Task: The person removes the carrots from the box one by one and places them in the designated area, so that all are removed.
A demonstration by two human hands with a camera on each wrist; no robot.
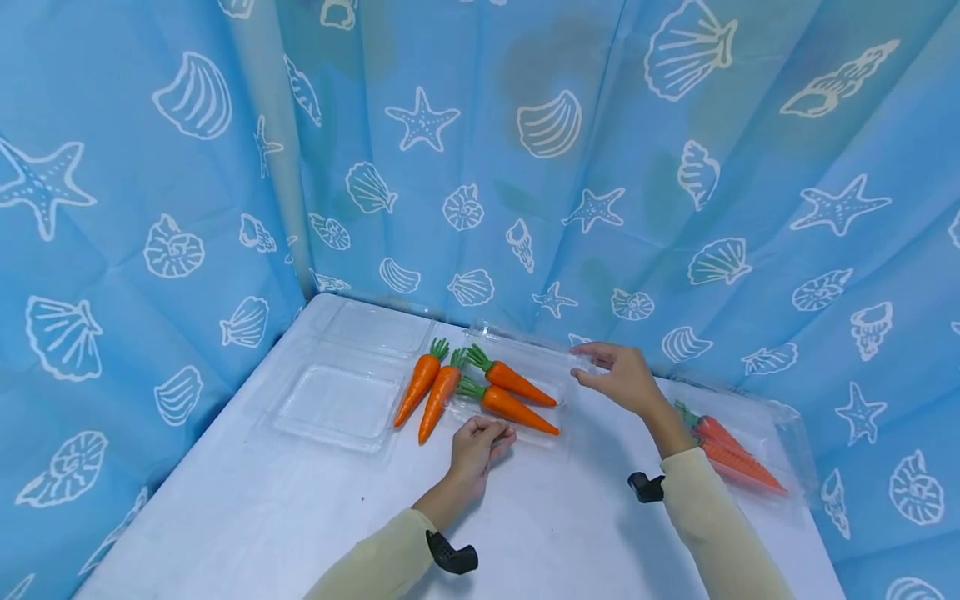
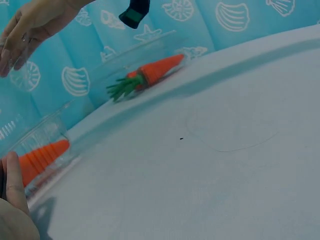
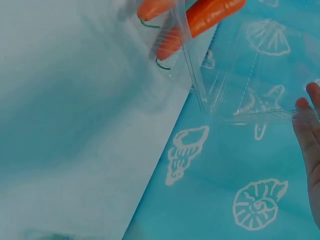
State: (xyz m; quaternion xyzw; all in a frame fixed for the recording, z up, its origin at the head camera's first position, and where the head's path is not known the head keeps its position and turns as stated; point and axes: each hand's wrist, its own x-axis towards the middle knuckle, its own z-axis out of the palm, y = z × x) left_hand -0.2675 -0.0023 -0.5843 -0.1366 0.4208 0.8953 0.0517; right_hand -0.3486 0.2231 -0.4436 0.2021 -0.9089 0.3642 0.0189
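Note:
Two orange toy carrots [image 1: 517,410] with green tops lie in an open clear plastic clamshell box [image 1: 551,437]. My left hand [image 1: 476,450] pinches the near rim of this box; the left wrist view shows its fingers beside a carrot [image 2: 42,159]. Over the far side, the box's raised clear lid [image 1: 525,335] has its right edge between the thumb and fingers of my right hand [image 1: 626,379]. In the right wrist view, fingertips [image 3: 302,105] touch the lid's edge. Two more carrots [image 1: 431,387] lie just left of the box, their tips toward me.
At the right table edge stands another clear box [image 1: 795,442] with carrots [image 1: 738,458] inside. On the left lies an open clear box [image 1: 337,408], its lid [image 1: 378,325] folded back. A blue shell-patterned curtain [image 1: 480,167] encloses the white table [image 1: 300,517].

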